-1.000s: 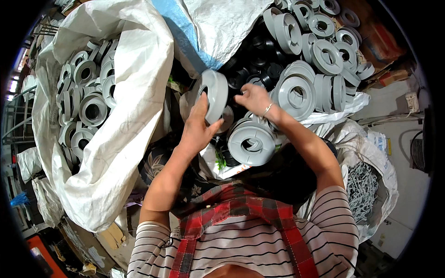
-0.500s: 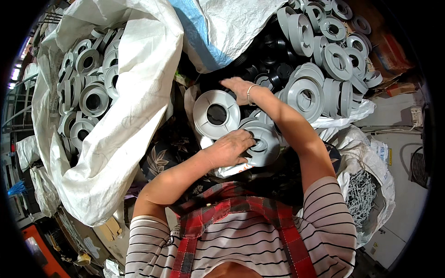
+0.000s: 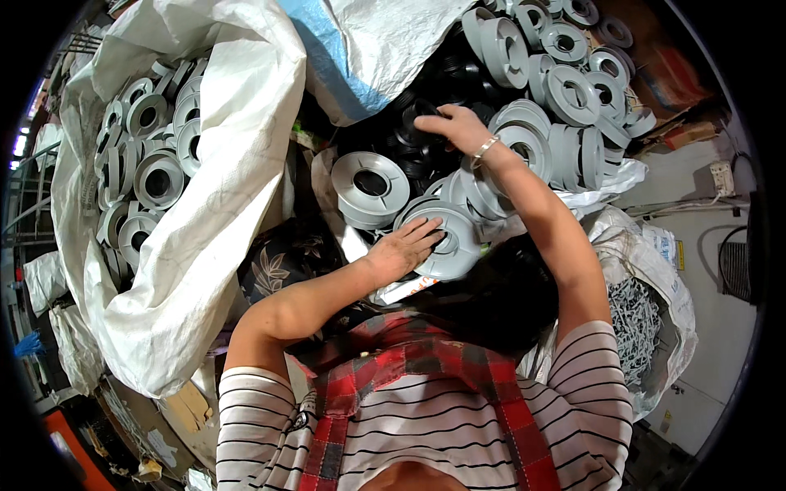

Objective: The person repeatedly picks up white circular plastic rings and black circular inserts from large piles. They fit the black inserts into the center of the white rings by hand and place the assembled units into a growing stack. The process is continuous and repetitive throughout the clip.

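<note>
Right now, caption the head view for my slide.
Left hand on a grey ring, right hand at black parts; white sack leftward.

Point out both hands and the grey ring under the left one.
Left hand (image 3: 399,251): head view, back of hand.
Right hand (image 3: 463,129): head view, back of hand.
Grey ring (image 3: 462,257): head view, flat flange.

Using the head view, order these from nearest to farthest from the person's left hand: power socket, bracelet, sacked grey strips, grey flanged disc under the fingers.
1. Grey flanged disc, under the fingers of the left hand.
2. Bracelet, above and to the right.
3. Grey strips, right, in the white sack.
4. Power socket, far right.
</note>
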The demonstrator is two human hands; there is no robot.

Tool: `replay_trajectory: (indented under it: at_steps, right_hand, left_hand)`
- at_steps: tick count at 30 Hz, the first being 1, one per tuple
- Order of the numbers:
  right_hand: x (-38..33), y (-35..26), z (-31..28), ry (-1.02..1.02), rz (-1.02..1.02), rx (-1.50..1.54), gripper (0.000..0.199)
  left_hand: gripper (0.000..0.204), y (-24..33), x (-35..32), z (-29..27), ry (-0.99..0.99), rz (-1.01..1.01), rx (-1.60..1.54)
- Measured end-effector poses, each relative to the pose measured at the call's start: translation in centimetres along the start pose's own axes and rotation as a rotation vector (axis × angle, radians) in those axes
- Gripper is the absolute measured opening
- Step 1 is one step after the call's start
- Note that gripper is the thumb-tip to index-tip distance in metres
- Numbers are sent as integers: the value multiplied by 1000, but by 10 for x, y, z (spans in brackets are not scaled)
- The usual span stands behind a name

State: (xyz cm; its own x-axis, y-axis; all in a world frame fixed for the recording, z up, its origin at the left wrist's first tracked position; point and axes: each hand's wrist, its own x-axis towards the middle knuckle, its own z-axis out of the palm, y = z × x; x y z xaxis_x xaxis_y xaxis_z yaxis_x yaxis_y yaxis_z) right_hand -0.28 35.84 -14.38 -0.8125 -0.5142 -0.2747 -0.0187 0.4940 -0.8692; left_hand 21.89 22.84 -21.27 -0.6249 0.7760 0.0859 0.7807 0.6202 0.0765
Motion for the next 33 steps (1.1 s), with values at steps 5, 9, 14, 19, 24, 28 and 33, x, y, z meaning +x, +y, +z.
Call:
replay_trajectory:
  at_steps: [5, 9, 14, 19, 24, 28, 33]
  right_hand:
    - [-61, -19, -32, -121, -130, 862, 48]
    - [-76, 2, -41, -96, -199, 944, 47]
    - [-84, -7, 2, 112, -418, -235, 76]
    - [-90, -14, 39, 52, -409, -328, 74]
    - [-93, -14, 31, -76, -515, -463, 75]
    - [-100, -20, 30, -111, -714, -677, 75]
    - [-102, -19, 26, -127, -802, -683, 78]
  left_hand:
    - [59, 17, 11, -42, 112, -119, -480]
    - [60, 4, 15, -78, 366, -940, -1076]
    - [37, -46, 7, -76, 802, -955, -1905]
    - [36, -41, 9, -81, 800, -969, -2028]
    - [36, -52, 1, -81, 612, -987, -2018]
    - [40, -59, -2, -89, 506, -1034, -2053]
    - [41, -62, -7, -95, 444, -978, -2109]
